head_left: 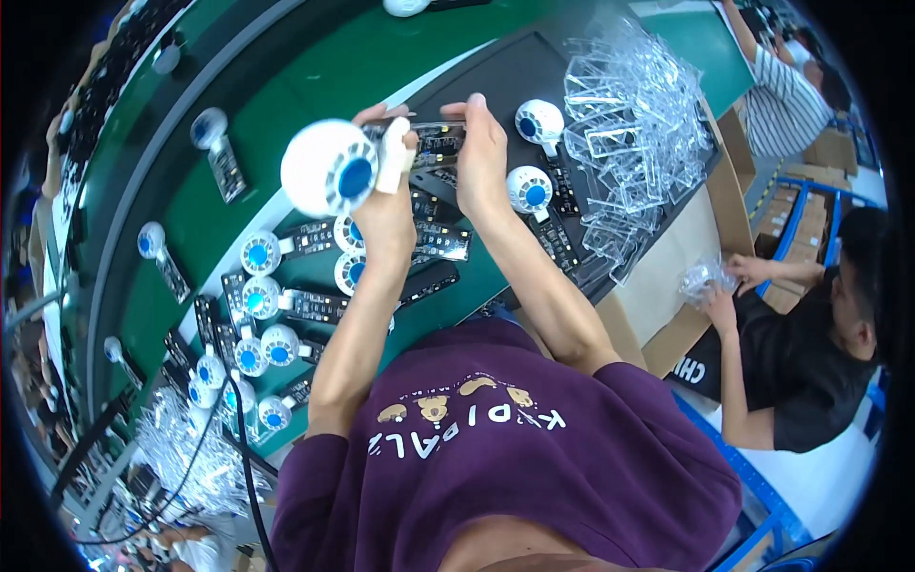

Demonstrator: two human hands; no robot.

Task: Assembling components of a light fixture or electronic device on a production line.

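Observation:
Between my hands is a device with a white ball head [319, 167], a blue disc in a slotted ring and a black strip [438, 143] patterned like a circuit board. My left hand [389, 214] is closed around the strip beside the head, by a white neck piece [393, 160]. My right hand [482, 157] grips the strip's other end, fingers partly hidden behind it. Below my hands lie several like devices, one with a white head [259, 253]. Two more, one with a head [529, 189], lie right of my right hand.
Clear plastic holders [634, 143] are heaped on a black tray [496, 76]; another clear pile [186, 458] lies lower left. On the green conveyor [286, 76] are spaced devices. An open carton [658, 305] stands right, where a co-worker [801, 353] handles clear plastic. Black cables [243, 448] hang lower left.

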